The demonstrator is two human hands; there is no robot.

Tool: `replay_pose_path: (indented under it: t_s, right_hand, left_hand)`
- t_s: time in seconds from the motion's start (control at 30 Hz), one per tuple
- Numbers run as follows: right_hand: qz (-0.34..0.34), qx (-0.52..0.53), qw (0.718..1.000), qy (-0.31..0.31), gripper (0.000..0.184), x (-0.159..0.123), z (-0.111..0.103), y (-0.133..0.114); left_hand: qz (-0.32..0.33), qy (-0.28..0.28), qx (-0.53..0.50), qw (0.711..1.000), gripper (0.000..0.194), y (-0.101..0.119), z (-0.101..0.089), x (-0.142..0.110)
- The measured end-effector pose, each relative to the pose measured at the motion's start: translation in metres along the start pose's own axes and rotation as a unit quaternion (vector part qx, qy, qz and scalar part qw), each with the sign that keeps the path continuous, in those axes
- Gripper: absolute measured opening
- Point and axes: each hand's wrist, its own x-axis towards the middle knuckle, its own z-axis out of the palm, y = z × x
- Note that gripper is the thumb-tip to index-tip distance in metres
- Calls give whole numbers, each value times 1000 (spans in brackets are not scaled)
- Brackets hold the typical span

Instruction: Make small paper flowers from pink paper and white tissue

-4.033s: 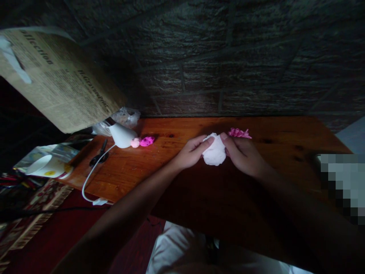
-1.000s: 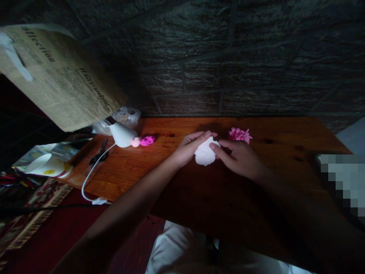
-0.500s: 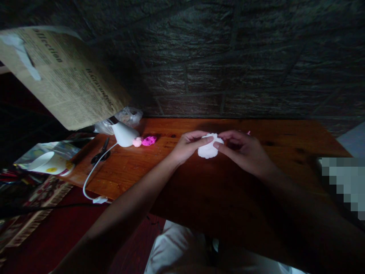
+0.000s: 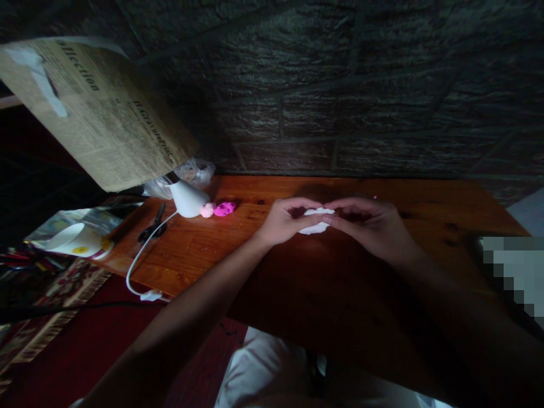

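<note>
A white lump of soft clay (image 4: 315, 228) sits between both my hands over the middle of the wooden table (image 4: 255, 266). My left hand (image 4: 284, 220) curls round its left side, fingers closed on it. My right hand (image 4: 369, 222) covers its right side, fingertips pinching the top edge. Most of the lump is hidden under my fingers. A sliver of a pink flower-shaped piece (image 4: 374, 197) shows just behind my right hand.
At the table's left stand a white lamp base (image 4: 186, 199) with a white cable (image 4: 138, 263), two small pink clay lumps (image 4: 219, 209), black scissors (image 4: 155, 225) and a clear plastic bag (image 4: 193, 171). A paper cup (image 4: 74, 242) lies farther left. A newspaper-print bag (image 4: 97, 113) hangs above. A dark brick wall stands behind.
Over the last seconds my hands turned the white lump and closed over it, so less of it shows. My right hand has moved in front of the pink flower piece.
</note>
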Motion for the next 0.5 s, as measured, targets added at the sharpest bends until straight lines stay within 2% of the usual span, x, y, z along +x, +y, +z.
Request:
replay_pose_path:
  t_s: [0.17, 0.3, 0.5]
  right_hand:
    - [2, 18, 1000, 12, 10, 1, 0, 1]
    - [36, 25, 998, 46, 12, 3, -2, 2]
    - [74, 44, 993, 84, 17, 4, -2, 2]
  left_hand:
    - [-13, 9, -8, 1000, 44, 0, 0, 1]
    - [-37, 3, -25, 999, 40, 1, 4, 2]
    - [-90, -35, -5, 995, 35, 7, 8, -1]
